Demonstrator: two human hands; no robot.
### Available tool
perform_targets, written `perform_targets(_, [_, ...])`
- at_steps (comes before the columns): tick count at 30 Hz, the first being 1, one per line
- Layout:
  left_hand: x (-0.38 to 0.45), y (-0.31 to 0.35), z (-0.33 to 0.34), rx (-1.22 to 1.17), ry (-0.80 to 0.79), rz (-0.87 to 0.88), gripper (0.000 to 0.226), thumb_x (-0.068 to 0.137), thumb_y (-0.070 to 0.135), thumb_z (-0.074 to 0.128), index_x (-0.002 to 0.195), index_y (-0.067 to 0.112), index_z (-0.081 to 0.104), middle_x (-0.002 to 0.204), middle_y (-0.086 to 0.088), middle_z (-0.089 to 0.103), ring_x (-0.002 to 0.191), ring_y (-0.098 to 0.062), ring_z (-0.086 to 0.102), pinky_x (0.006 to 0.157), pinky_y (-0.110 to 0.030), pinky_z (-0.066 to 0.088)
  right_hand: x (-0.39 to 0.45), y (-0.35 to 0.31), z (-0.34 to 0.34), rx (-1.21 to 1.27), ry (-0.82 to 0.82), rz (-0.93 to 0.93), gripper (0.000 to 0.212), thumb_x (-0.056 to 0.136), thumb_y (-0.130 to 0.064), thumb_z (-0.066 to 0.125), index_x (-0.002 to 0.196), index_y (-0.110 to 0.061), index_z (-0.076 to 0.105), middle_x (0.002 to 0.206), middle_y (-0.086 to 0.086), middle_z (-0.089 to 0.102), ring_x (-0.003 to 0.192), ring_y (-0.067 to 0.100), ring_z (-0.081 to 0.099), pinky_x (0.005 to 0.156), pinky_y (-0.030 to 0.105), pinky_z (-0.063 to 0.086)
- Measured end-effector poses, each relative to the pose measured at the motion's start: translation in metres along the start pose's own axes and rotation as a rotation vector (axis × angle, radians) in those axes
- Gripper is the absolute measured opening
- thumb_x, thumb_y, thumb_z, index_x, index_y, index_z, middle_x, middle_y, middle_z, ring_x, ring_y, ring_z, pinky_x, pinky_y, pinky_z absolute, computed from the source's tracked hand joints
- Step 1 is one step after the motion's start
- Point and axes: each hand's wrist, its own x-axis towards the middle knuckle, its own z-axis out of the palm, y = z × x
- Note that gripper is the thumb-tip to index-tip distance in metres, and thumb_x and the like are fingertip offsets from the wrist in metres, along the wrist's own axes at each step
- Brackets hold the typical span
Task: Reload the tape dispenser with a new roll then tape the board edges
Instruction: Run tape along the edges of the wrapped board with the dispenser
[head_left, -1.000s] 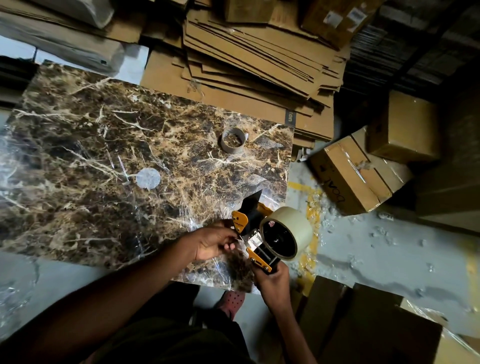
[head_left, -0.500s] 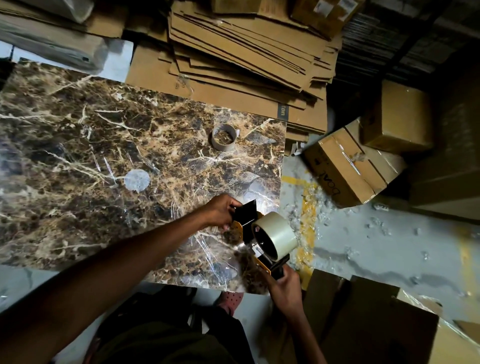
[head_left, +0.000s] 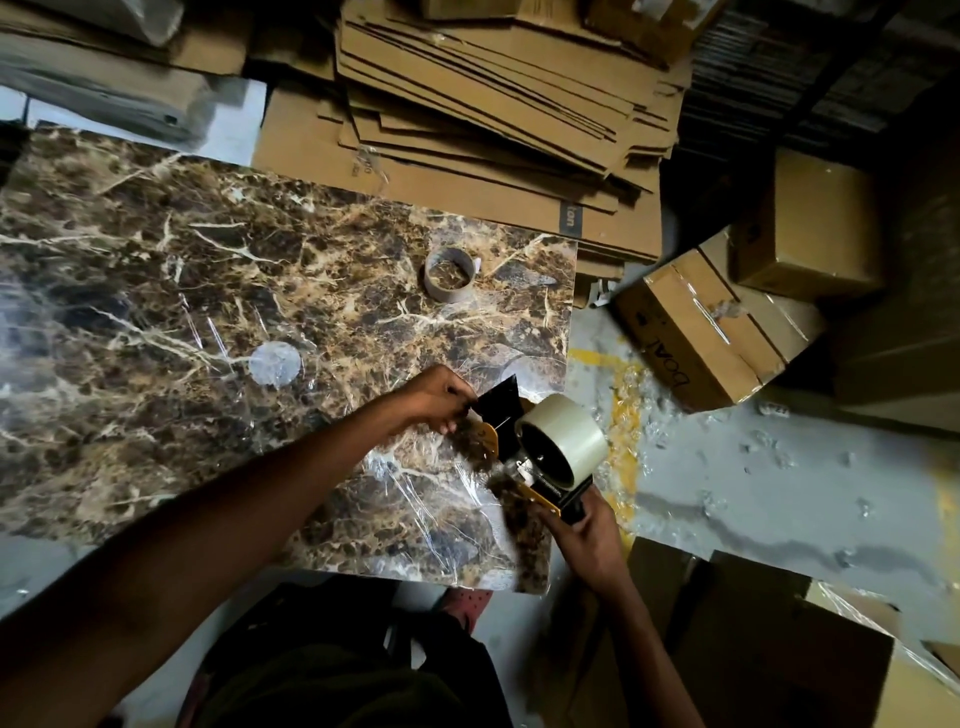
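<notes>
The right hand (head_left: 587, 540) is gripping the handle of the orange-and-black tape dispenser (head_left: 524, 457), its full clear tape roll (head_left: 563, 439) hovering over the marble-patterned board's (head_left: 260, 291) near corner. The left hand (head_left: 441, 397) is pinching the black flap; the film looks thin, sticky and easily creased.

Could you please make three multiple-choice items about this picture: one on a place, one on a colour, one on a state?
1. Where does the empty tape core lie?
A. on the marbled board
B. on the floor
C. on a carton

2. What colour is the tape dispenser frame?
A. blue
B. orange
C. green

3. What does the right hand do?
A. hangs idle
B. lies flat on the board
C. holds the dispenser handle

Key: 1 A, the core stands on the board near its far edge. 2 B, orange plates show beside the new tape roll. 3 C, its fingers curl round the black handle.
</notes>
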Motion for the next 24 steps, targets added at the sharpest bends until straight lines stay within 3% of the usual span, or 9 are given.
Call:
perform_targets(2, [-0.002,0.004,-0.002,-0.138,-0.051,-0.038,0.014,0.103,0.012,0.064,0.096,0.012,0.076,0.071,0.000,0.076,0.052,-0.008,0.066,0.047,-0.020,0.052,0.004,0.007,-0.001,-0.027,-0.002,-0.004,0.036,0.084,-0.032,0.080,0.117,-0.025,0.067,0.113,-0.015,0.072,0.105,0.001,0.068,0.086,0.023,0.056])
perform_targets(4, [0.000,0.007,-0.001,-0.203,-0.084,-0.057,0.015,0.103,0.013,0.062,0.096,0.008,0.074,0.074,-0.002,0.077,0.059,-0.014,0.067,0.050,-0.022,0.054,0.007,0.013,0.002,-0.027,-0.016,-0.001,0.037,0.086,-0.029,0.080,0.120,-0.025,0.067,0.114,-0.015,0.073,0.106,0.000,0.068,0.088,0.026,0.056])
perform_targets(7, [0.009,0.001,0.008,0.120,0.009,0.124,0.006,0.093,0.017,0.077,0.098,0.015,0.077,0.094,-0.003,0.079,0.080,-0.017,0.074,0.077,-0.035,0.064,0.008,0.017,0.007,-0.016,0.001,0.037,0.033,0.085,-0.026,0.080,0.114,-0.030,0.066,0.111,-0.014,0.073,0.102,-0.003,0.067,0.079,0.011,0.052])
perform_targets(9, [0.014,-0.009,0.019,0.419,0.198,0.262,0.012,0.088,0.025,0.082,0.097,0.030,0.077,0.108,0.005,0.078,0.104,-0.015,0.073,0.098,-0.044,0.058,0.012,0.021,0.010,0.016,0.007,0.051,0.029,0.085,-0.024,0.079,0.108,-0.034,0.065,0.106,-0.015,0.073,0.096,-0.007,0.067,0.072,0.006,0.050])
perform_targets(11, [0.018,-0.015,0.031,0.500,0.357,0.237,0.012,0.086,0.033,0.083,0.087,0.042,0.074,0.121,0.010,0.076,0.117,-0.013,0.067,0.108,-0.046,0.049,0.016,0.026,0.012,0.036,0.011,0.046,0.031,0.085,-0.022,0.079,0.112,-0.030,0.066,0.106,-0.015,0.074,0.096,-0.005,0.069,0.072,0.007,0.051])
perform_targets(13, [0.022,-0.017,0.037,0.376,0.345,0.108,0.021,0.087,0.039,0.082,0.070,0.047,0.073,0.097,0.017,0.080,0.090,-0.007,0.076,0.095,-0.042,0.058,0.021,0.031,0.012,0.041,-0.003,0.036,0.028,0.086,-0.020,0.079,0.110,-0.026,0.067,0.103,-0.014,0.075,0.094,-0.001,0.070,0.072,0.010,0.052])
perform_targets(16, [0.035,-0.024,0.045,0.235,0.376,0.046,0.022,0.089,0.032,0.082,0.069,0.033,0.073,0.071,0.014,0.076,0.061,-0.003,0.073,0.070,-0.039,0.065,0.031,0.045,0.012,-0.007,-0.008,0.008,0.019,0.085,-0.025,0.079,0.100,-0.024,0.068,0.089,-0.008,0.075,0.081,0.004,0.069,0.066,0.030,0.056])
perform_targets(20, [0.039,-0.021,0.036,0.349,0.450,0.064,0.024,0.103,0.035,0.064,0.080,0.029,0.068,0.069,0.007,0.069,0.059,-0.008,0.068,0.060,-0.032,0.058,0.043,0.061,0.005,-0.028,-0.044,-0.030,0.024,0.086,-0.032,0.078,0.100,-0.018,0.066,0.088,0.003,0.073,0.078,0.021,0.070,0.067,0.044,0.058])
perform_targets(24, [0.045,-0.022,0.047,0.591,0.409,0.147,0.050,0.104,0.056,0.042,0.096,0.017,0.073,0.077,0.001,0.072,0.064,-0.015,0.068,0.064,-0.030,0.056,0.052,0.071,-0.012,-0.023,-0.090,-0.076,0.029,0.084,-0.033,0.080,0.109,-0.024,0.068,0.100,-0.010,0.073,0.093,0.008,0.068,0.078,0.031,0.056])
